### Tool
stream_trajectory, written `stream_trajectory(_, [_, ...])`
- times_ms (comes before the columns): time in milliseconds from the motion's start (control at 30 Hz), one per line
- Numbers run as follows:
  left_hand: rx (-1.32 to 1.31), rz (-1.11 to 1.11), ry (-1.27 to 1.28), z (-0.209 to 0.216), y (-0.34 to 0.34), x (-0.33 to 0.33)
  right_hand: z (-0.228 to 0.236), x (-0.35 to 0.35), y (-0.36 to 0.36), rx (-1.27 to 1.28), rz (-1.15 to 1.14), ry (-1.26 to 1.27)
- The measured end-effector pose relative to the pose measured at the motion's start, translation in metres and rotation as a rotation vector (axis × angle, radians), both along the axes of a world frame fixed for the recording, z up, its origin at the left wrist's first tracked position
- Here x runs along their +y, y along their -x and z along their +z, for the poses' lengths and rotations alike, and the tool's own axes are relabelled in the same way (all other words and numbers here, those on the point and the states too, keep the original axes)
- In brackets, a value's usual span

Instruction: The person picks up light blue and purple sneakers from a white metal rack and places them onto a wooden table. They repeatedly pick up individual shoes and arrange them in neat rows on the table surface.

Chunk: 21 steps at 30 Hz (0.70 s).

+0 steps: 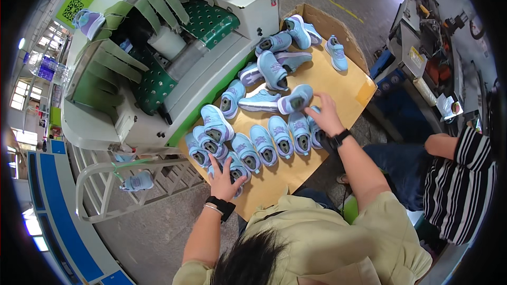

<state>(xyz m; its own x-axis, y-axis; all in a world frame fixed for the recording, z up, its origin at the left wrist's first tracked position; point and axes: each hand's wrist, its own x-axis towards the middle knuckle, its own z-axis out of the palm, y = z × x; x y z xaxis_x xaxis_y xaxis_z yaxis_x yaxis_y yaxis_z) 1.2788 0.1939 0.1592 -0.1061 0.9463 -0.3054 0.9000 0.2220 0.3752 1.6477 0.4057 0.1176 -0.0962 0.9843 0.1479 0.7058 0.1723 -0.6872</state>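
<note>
Light-blue sneakers with lilac trim stand on a tan cardboard surface. A front row of sneakers [280, 137] has toes pointing away from me. At the row's left end, my left hand [224, 180] rests over a sneaker [238, 167], its fingers spread and partly covering the shoes beneath. Farther right, my right hand [328, 116] has thumb and fingers at the near right end of a tilted, slightly blurred sneaker [296, 99]. That shoe overlaps another sneaker [259, 101] lying on its side. Below my right wrist, one more sneaker [315, 126] is partly hidden.
Beyond the cardboard stands a white-and-green machine [195, 68] with hanging green strips and perforated plates. Several sneakers [272, 68] are heaped at the back. A metal rack [113, 190] is at left. Someone in a striped shirt [457, 184] sits at right, beside a dark bench machine [406, 58].
</note>
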Motion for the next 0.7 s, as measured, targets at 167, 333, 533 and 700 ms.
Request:
stream_trajectory(167, [-0.015,0.012,0.011,0.004,-0.001,0.001,0.034,0.060,0.018,-0.148,0.531,0.325])
stream_trajectory(333, [-0.010,0.030,0.029,0.006,-0.003,0.002,0.034,0.065,0.034,-0.144,0.503,0.389])
stream_trajectory(533, [-0.010,0.023,0.046,0.004,-0.001,0.001,0.037,0.116,0.060,0.021,0.257,0.378])
stream_trajectory(700, [-0.043,0.010,0.037,-0.002,0.004,-0.001,0.017,0.134,0.094,-0.051,0.234,0.132])
